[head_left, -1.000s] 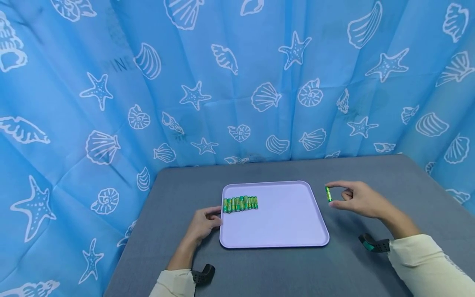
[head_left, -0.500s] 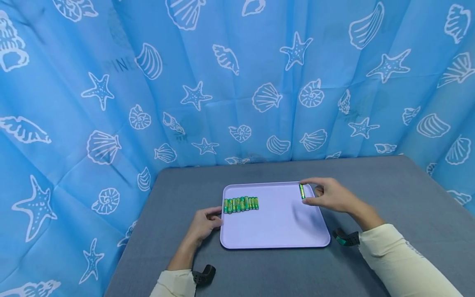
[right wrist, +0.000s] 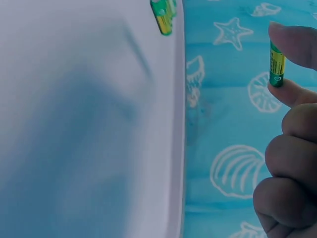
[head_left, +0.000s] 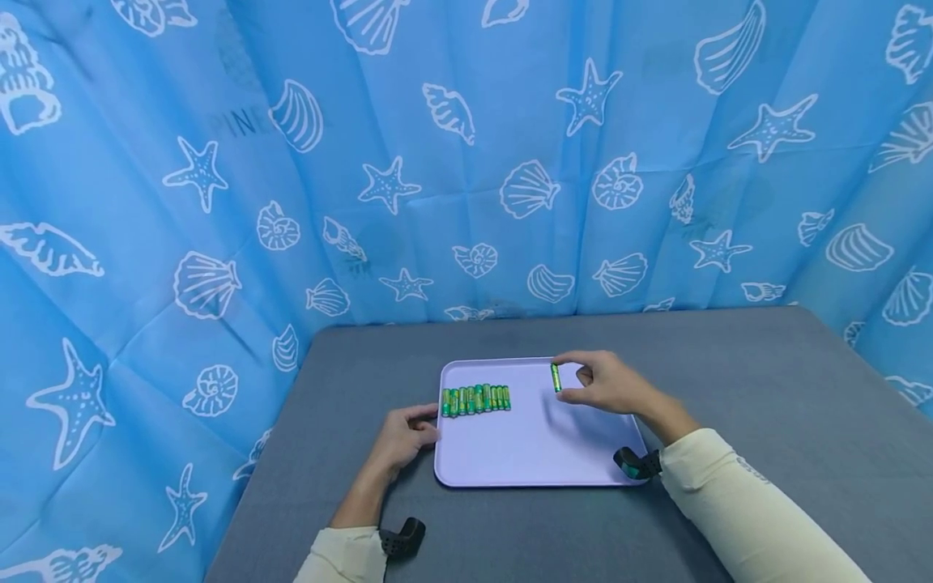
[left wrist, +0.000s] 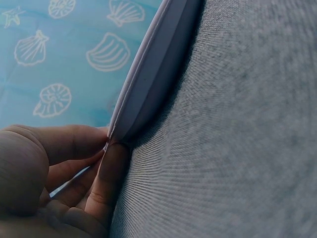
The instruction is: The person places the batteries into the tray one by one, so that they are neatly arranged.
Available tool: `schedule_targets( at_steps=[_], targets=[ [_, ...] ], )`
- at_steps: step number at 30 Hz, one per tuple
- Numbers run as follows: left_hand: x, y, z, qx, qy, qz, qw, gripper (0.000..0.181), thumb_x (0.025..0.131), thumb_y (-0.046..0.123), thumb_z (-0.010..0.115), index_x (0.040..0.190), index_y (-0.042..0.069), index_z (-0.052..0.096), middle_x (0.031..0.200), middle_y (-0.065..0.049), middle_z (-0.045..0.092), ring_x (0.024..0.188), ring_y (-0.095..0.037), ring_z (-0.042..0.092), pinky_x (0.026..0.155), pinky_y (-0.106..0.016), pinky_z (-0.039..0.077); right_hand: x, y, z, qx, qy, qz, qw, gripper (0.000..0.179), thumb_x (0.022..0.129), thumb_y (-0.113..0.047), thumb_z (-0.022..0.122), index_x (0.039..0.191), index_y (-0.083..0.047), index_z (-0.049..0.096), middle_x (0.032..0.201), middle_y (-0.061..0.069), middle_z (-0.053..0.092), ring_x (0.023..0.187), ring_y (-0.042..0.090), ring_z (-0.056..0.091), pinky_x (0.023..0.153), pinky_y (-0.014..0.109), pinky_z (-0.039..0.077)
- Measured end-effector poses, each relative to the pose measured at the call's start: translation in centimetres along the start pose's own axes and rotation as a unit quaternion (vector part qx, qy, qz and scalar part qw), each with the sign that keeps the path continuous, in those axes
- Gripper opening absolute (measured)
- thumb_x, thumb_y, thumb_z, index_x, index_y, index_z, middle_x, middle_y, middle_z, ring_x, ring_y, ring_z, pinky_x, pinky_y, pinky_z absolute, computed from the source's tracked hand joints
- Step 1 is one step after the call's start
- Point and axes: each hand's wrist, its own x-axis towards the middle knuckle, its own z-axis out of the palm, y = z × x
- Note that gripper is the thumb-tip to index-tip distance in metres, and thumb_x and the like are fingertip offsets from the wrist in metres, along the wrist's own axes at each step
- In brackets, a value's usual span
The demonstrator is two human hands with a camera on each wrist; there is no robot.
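Note:
My right hand (head_left: 608, 385) pinches a green and yellow battery (head_left: 556, 378) by its two ends, between thumb and forefinger, above the lilac tray (head_left: 532, 461). The other fingers are curled in, as the right wrist view shows. At the tray's left side, my left hand (head_left: 398, 441) grips the rim; in the left wrist view the thumb lies on one side of the edge (left wrist: 141, 84) and a finger on the other. A row of several green batteries (head_left: 476, 400) lies side by side at the left of the tray.
The tray rests on a grey cloth-covered table (head_left: 751, 389). A blue curtain (head_left: 466, 178) with white shells and starfish hangs behind the table and along its left side. A black band (head_left: 636, 464) is on the right wrist and a similar one (head_left: 403, 538) on the left.
My right hand has moved left with the battery, from beside the tray's right edge to above the tray. The left hand and the row of batteries have stayed put.

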Motion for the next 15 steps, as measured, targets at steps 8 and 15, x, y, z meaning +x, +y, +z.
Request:
schedule_targets(
  at_steps=[8, 15],
  targets=[
    [0.1, -0.1, 0.0, 0.002, 0.002, 0.002, 1.0, 0.045, 0.08, -0.009, 0.068, 0.124, -0.006, 0.061, 0.088, -0.009, 0.064, 0.075, -0.017, 0.057, 0.062, -0.028, 0.048, 1.5, 0.0, 2.0, -0.001, -0.007, 0.009, 0.9999, 0.054, 0.08, -0.022, 0.079, 0.129, -0.008, 0.061, 0.057, -0.002, 0.04, 0.051, 0.014, 0.039, 0.047, 0.027, 0.032],
    [0.1, 0.0, 0.0, 0.0, 0.002, -0.002, 1.0, 0.045, 0.08, -0.009, 0.068, 0.124, -0.005, 0.061, 0.087, -0.011, 0.063, 0.074, -0.016, 0.057, 0.06, -0.027, 0.047, 2.7, 0.3, 3.7, 0.007, -0.019, 0.011, 0.9997, 0.055, 0.079, -0.024, 0.079, 0.129, -0.008, 0.06, 0.057, -0.003, 0.041, 0.051, 0.012, 0.04, 0.048, 0.027, 0.033]
  ],
)
